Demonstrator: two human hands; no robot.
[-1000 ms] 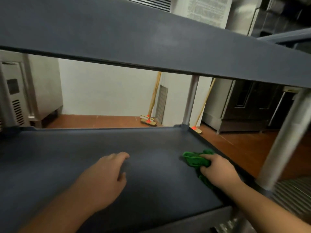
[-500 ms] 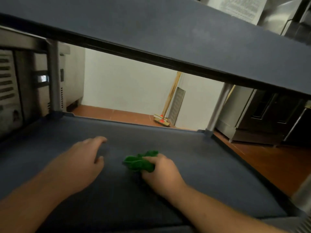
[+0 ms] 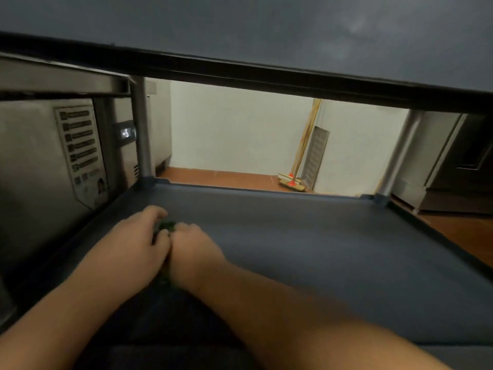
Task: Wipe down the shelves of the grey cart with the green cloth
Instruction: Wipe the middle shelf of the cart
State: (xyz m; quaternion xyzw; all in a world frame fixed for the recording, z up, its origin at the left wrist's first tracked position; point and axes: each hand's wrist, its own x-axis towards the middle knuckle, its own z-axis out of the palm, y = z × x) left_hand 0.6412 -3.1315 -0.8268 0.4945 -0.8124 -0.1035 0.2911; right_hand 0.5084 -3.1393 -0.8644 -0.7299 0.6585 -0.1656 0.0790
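The grey cart's middle shelf (image 3: 320,249) fills the lower view, and its upper shelf (image 3: 266,28) spans the top. Both hands meet near the shelf's left edge. My right hand (image 3: 194,247) grips the green cloth (image 3: 166,226), which lies bunched on the shelf. Only a small dark-green patch of it shows between the hands. My left hand (image 3: 136,241) lies against the right one, with its fingers and thumb curled around the cloth's left side. Both forearms reach in from the bottom edge.
A stainless appliance (image 3: 40,156) with a label stands close against the cart's left side. Metal posts (image 3: 141,134) (image 3: 397,156) hold the far corners. Beyond are a white wall, an orange tiled floor, a broom (image 3: 292,182) and a dark oven (image 3: 458,166) at right.
My right hand swept the cloth from the shelf's right edge across to the left, reaching my left hand. The left hand went from resting flat to curling on the cloth. The view swung left.
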